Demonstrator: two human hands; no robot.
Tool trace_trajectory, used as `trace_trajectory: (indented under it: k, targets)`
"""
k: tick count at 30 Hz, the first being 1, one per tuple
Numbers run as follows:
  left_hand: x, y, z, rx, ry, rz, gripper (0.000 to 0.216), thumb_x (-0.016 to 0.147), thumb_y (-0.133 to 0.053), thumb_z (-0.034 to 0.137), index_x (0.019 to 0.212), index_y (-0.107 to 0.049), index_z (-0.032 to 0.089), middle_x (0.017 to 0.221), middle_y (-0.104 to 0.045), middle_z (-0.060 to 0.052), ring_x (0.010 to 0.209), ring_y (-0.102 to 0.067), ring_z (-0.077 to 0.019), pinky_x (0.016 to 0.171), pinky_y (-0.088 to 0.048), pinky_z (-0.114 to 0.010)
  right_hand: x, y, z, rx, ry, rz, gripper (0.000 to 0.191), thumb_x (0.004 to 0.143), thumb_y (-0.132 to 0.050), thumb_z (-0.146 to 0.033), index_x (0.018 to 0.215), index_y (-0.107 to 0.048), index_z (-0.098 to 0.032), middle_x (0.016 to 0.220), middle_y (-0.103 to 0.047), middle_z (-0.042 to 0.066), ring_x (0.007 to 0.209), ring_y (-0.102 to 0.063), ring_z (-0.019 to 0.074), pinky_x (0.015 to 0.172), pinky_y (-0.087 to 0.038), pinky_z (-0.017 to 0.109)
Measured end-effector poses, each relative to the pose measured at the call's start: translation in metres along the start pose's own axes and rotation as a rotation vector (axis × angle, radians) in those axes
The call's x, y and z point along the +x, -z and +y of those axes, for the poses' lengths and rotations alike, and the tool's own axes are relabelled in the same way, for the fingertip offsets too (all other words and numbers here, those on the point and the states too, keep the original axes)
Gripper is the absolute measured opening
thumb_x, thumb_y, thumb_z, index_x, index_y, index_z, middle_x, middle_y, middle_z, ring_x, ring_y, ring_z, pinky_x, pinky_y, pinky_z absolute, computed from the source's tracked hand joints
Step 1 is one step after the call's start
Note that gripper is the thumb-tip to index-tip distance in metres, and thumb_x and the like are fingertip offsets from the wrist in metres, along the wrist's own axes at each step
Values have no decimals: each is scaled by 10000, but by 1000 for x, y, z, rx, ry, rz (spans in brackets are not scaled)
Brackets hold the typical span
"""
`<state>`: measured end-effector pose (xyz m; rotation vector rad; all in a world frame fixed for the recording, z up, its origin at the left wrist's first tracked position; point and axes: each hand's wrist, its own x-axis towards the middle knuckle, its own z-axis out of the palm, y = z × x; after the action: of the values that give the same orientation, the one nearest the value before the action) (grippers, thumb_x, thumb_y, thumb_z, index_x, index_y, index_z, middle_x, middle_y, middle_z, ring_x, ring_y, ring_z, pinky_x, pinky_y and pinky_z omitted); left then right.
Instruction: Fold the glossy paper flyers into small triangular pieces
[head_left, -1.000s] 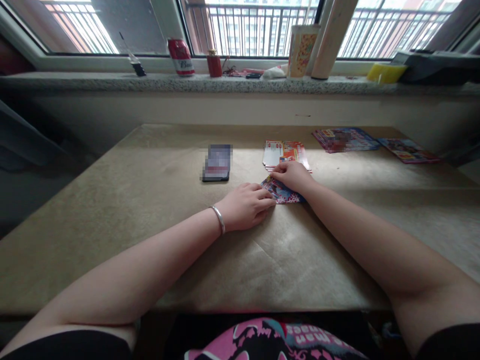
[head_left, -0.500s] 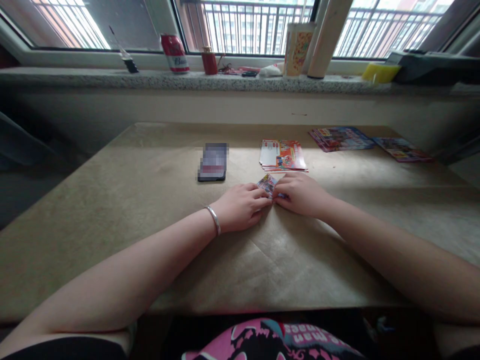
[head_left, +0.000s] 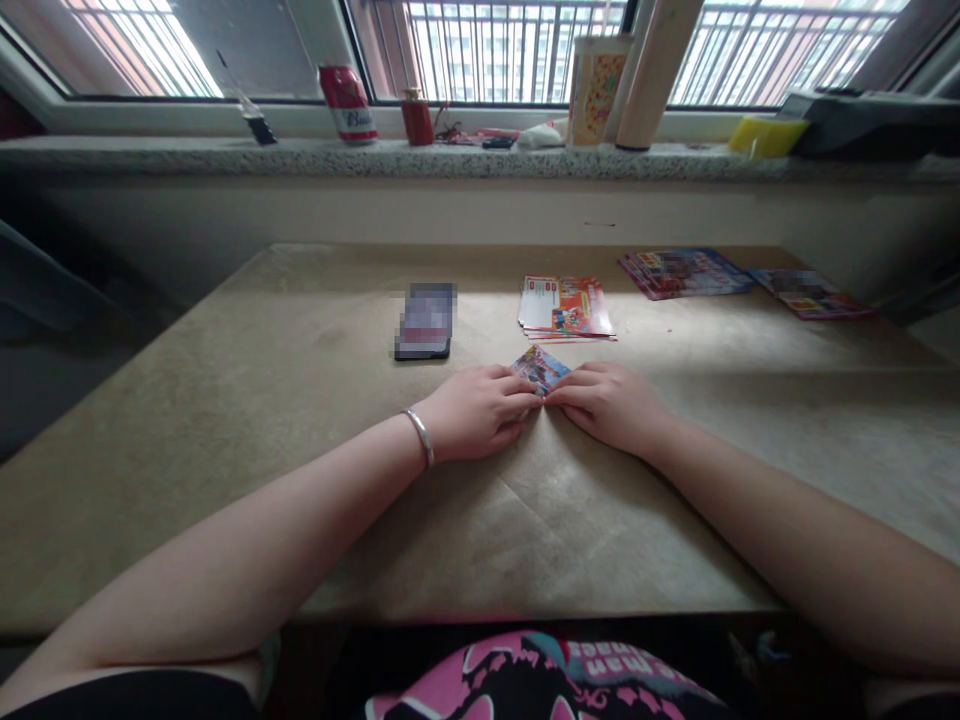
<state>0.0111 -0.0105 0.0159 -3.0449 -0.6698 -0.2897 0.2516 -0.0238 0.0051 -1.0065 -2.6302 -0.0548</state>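
Observation:
A small folded piece of colourful printed paper [head_left: 541, 367] lies on the table between my two hands, one corner pointing toward me. My left hand [head_left: 480, 410] presses on its left edge, fingers together, a silver bangle on the wrist. From the other side my right hand [head_left: 611, 405] has its fingertips closed on the lower right edge. The fingertips of both hands nearly meet at the near corner. Parts of the paper's lower edges are hidden under the fingers.
Beyond the hands lies a stack of red and white printed sheets [head_left: 568, 308]. A phone [head_left: 425, 322] is to its left. Two piles of colourful printed sheets, one nearer [head_left: 686, 273] and one farther right [head_left: 814, 293], lie near the back edge. A windowsill [head_left: 465, 160] holds a can [head_left: 347, 105] and a cup [head_left: 598, 90].
My right hand has shifted slightly right and toward me along the paper's edge, uncovering more of the printed face. My left hand stays nearly in place.

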Motion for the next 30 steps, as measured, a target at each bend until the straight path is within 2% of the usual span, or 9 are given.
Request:
trace_trajectory:
  k: [6,18,30]
  targets:
    - [0,-1,3,53,42,-13,360,920,-486,311,1249,-600,223,1230,-622,-84,1097,-560,-256,946,-478,-418,5,3,-2,-24,22,-27,243,895,-502,-206,954,-736,-235,953,-717,51,873,-587,205,803,-417,330]
    - [0,-1,5,84,58,-12,325,936,-472,314,1219,-607,228,1216,-629,-69,1114,-558,-248,943,-470,-412,2,18,8,-29,7,-96,205,830,-551,-186,863,-742,-254,889,-691,32,820,-606,185,791,-423,325]
    - [1,-2,3,49,14,34,304,917,-498,271,1179,-627,186,1201,-646,-78,1096,-575,-237,942,-503,-404,-20,35,33,35,-141,-213,228,774,-586,-171,839,-766,-297,973,-696,0,791,-653,142,713,-480,270]
